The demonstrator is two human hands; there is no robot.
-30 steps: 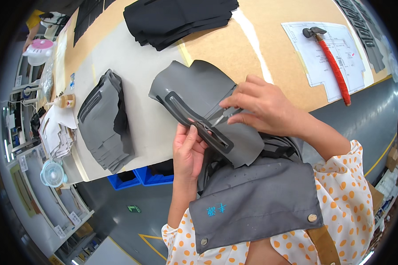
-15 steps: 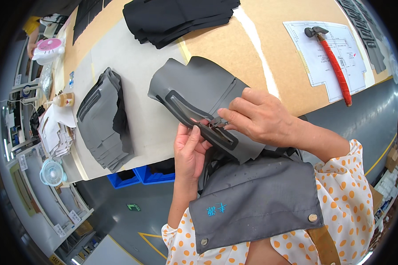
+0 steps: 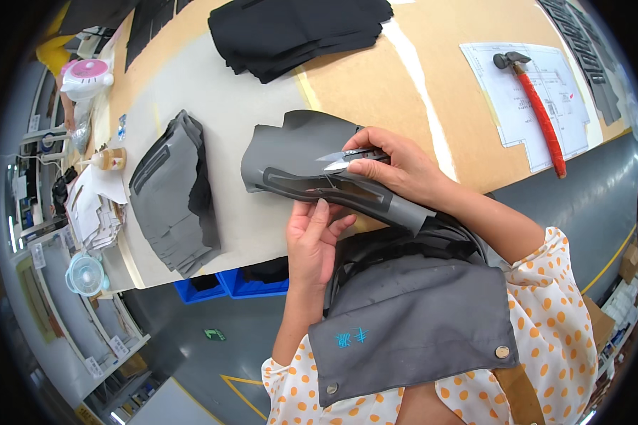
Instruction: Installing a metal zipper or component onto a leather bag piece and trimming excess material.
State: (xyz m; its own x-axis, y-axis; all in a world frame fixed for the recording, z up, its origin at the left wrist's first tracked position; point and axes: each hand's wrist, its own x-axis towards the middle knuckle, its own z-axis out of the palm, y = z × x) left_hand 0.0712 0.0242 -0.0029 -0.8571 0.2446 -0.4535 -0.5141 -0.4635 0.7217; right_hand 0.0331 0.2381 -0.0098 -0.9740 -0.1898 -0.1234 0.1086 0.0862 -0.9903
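Note:
A grey leather-like panel (image 3: 290, 149) is bent up at the table's front edge, with a long dark-bordered opening along its near side. My left hand (image 3: 315, 237) pinches that near border between thumb and fingers. In my right hand (image 3: 397, 166) is a pair of thread snips (image 3: 338, 163), their pointed blades apart and directed left above the opening. A thin thread seems to hang beneath the blades by the border. To the left lies a stack of similar grey panels (image 3: 170, 205), the top one with the same dark-bordered slot.
A pile of black pieces (image 3: 298, 35) lies at the far side of the table (image 3: 376, 85). On the right, a red-handled hammer (image 3: 539, 106) rests over a paper pattern (image 3: 485, 78). A glue bottle (image 3: 110, 159) and white paper pieces (image 3: 96, 205) are at the left. Blue bins (image 3: 252, 283) stand below the table edge.
My right hand has moved up and back from the border, and the snips' blades now show fully, apart. The panel has tilted and its far edge has dropped lower.

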